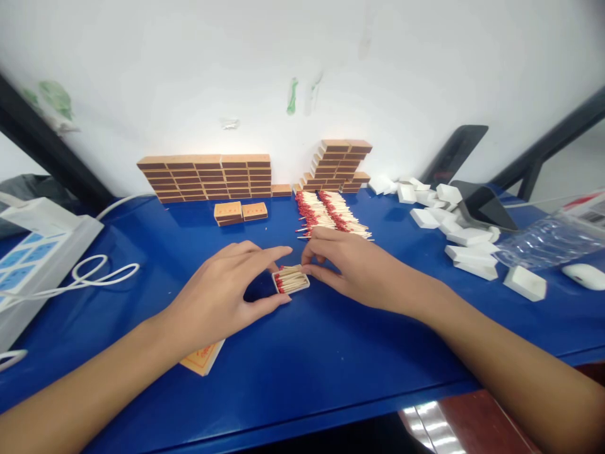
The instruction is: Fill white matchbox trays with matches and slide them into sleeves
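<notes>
A small white matchbox tray (297, 290) lies on the blue table, filled with red-tipped matches (291, 278). My left hand (231, 293) is open around its left side, thumb and index finger apart, the thumb near the front edge. At the tray's right end is my right hand (350, 268), its fingers curled and the thumb tip by the match ends; whether it pinches anything is hidden. Behind it lie two heaps of loose matches (331, 211). An orange matchbox sleeve (204, 359) lies partly under my left wrist.
Stacked matchboxes (208, 178) line the wall, with a stepped stack (336, 165) further right. Several white trays (467, 236) lie scattered at right near a phone (486, 205), a clear plastic bottle (551, 239) and a white mouse (586, 275). A power strip (38, 265) with cables is at left.
</notes>
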